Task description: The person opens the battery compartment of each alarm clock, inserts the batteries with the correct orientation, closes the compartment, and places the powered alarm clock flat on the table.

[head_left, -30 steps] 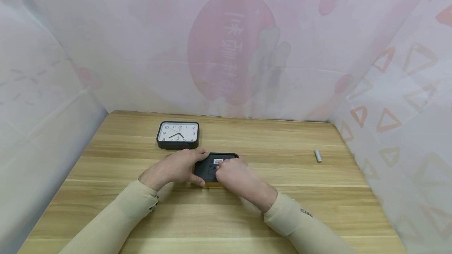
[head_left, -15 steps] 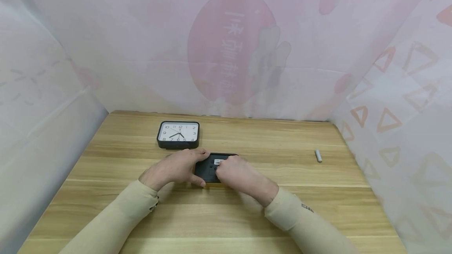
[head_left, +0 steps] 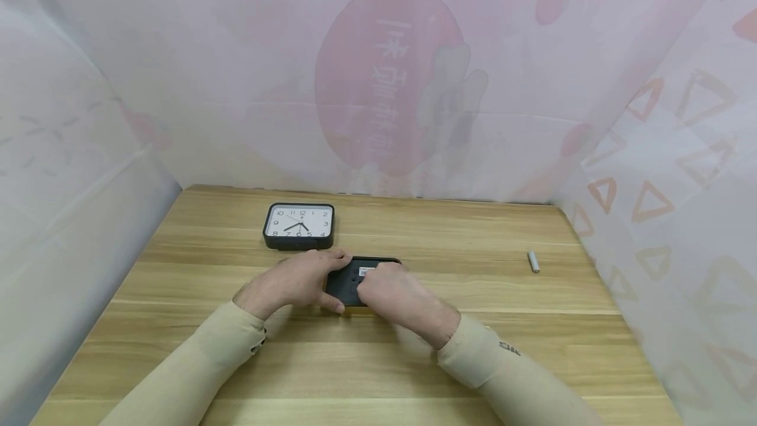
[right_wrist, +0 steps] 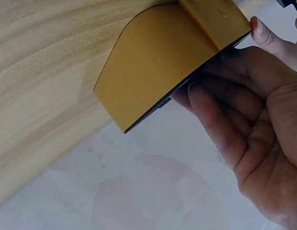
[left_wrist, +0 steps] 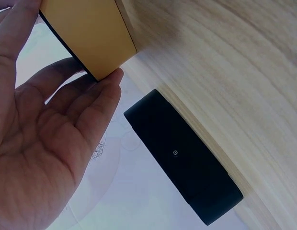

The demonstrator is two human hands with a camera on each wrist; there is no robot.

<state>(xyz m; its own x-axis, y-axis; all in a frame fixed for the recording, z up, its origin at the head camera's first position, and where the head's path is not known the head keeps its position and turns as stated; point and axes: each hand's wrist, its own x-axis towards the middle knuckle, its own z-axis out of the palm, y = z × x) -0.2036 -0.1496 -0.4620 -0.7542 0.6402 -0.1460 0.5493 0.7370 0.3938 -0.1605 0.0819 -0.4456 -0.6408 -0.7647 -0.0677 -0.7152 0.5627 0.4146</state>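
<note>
We've got a wooden table (head_left: 355,373) under a yellow-sided black box (head_left: 342,286), white-faced clock (head_left: 298,222) just behind-left of it. Our left hand (head_left: 300,279) grips the box's left end, right hand (head_left: 391,291) curls over its back (pinching anything? can't tell). Grey cylinder (head_left: 533,261) lies well right of the box.

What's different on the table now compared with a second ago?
The right hand, over the back of the box, has shifted slightly toward the left hand and seems to have turned a little. Nothing visibly let go. The left hand still holds the box; the clock and small grey cylinder stayed put.
</note>
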